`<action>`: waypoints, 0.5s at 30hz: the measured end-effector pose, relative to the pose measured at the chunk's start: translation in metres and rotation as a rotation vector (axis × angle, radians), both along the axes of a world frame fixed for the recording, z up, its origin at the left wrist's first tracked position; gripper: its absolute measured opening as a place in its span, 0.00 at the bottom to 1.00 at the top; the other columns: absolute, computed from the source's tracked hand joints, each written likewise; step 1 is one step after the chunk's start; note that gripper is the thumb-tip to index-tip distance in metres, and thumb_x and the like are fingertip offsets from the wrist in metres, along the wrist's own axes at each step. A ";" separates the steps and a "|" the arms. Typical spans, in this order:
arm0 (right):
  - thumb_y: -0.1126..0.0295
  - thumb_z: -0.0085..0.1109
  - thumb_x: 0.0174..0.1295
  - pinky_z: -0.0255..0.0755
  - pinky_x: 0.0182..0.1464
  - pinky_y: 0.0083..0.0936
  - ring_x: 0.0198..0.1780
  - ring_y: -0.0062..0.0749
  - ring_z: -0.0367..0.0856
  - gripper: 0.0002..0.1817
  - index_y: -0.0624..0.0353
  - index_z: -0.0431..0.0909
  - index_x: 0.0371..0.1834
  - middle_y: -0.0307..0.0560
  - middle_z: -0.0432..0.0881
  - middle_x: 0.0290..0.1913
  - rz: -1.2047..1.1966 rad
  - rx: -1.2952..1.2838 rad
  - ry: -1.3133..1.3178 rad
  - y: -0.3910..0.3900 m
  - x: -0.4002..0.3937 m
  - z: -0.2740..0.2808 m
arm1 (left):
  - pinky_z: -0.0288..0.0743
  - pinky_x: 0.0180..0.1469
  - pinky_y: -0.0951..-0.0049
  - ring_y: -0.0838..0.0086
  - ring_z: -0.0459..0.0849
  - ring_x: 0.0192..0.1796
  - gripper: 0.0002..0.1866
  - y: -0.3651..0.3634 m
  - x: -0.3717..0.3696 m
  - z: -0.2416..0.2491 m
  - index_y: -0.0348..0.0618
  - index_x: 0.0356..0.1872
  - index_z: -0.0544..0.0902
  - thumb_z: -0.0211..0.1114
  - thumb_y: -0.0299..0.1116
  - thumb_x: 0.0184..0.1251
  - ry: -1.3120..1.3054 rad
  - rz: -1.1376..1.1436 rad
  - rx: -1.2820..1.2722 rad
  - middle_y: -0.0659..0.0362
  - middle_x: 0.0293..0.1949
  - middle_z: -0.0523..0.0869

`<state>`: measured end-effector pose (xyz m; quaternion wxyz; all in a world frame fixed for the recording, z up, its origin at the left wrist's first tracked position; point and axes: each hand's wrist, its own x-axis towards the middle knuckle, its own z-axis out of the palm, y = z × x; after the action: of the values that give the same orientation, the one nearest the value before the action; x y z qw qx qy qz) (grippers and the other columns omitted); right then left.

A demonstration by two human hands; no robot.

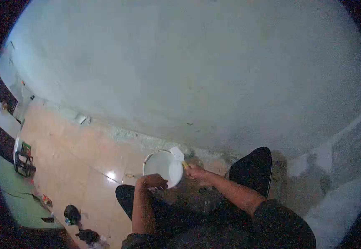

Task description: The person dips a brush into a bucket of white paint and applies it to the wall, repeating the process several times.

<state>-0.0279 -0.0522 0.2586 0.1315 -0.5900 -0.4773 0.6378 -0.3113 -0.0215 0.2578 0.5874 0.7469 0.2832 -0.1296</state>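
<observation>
Left hand (pixel 152 181) grips bucket (pixel 162 168) rim, right hand (pixel 194 172) closed on brush (pixel 178 155); load lightly, keep bucket steady

The wall (pixel 197 74) rose just beyond the gripped bucket (pixel 162 166); bare floor (pixel 76 153) lay open to its left.

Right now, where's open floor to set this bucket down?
The tiled floor is bare left of the white bucket, between the wall base and the black clutter. It is crowded at the bucket: left hand on its rim, right hand with a tool, knees either side.
</observation>
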 end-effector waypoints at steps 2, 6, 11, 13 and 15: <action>0.60 0.41 0.71 0.63 0.22 0.22 0.24 0.21 0.70 0.12 0.55 0.66 0.47 0.38 0.72 0.28 -0.229 -0.060 0.334 0.000 0.011 0.051 | 0.79 0.39 0.69 0.72 0.84 0.32 0.22 0.004 0.014 0.014 0.37 0.41 0.84 0.51 0.47 0.71 -0.198 -0.134 0.012 0.57 0.33 0.87; 0.60 0.42 0.71 0.61 0.21 0.20 0.21 0.20 0.66 0.11 0.53 0.63 0.49 0.38 0.70 0.29 -0.327 0.133 0.484 -0.014 0.035 0.106 | 0.75 0.52 0.64 0.65 0.79 0.52 0.27 -0.021 0.086 0.086 0.37 0.60 0.71 0.48 0.50 0.72 -0.208 0.591 -0.375 0.52 0.53 0.79; 0.59 0.45 0.70 0.60 0.21 0.19 0.21 0.18 0.64 0.12 0.51 0.64 0.51 0.35 0.69 0.28 -0.341 0.168 0.669 -0.038 0.050 0.127 | 0.74 0.52 0.64 0.66 0.78 0.53 0.31 -0.039 0.155 0.143 0.35 0.60 0.69 0.46 0.54 0.71 -0.538 0.869 -0.363 0.53 0.52 0.79; 0.60 0.45 0.71 0.60 0.20 0.19 0.21 0.18 0.64 0.11 0.51 0.65 0.50 0.33 0.67 0.27 -0.427 0.205 0.618 -0.044 0.050 0.134 | 0.73 0.53 0.64 0.66 0.78 0.50 0.31 -0.043 0.173 0.157 0.35 0.60 0.68 0.44 0.54 0.72 -0.637 0.800 -0.396 0.54 0.48 0.80; 0.60 0.44 0.71 0.59 0.20 0.19 0.21 0.17 0.63 0.11 0.52 0.65 0.49 0.33 0.67 0.27 -0.456 0.360 0.588 -0.042 0.048 0.118 | 0.72 0.53 0.66 0.68 0.78 0.48 0.29 -0.041 0.186 0.118 0.36 0.58 0.70 0.45 0.53 0.72 -0.586 0.829 -0.240 0.54 0.46 0.80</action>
<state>0.0197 -0.0941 0.3768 0.5011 -0.4408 -0.3805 0.6402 -0.1257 -0.0627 0.3757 0.7254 0.5046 0.3621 0.2967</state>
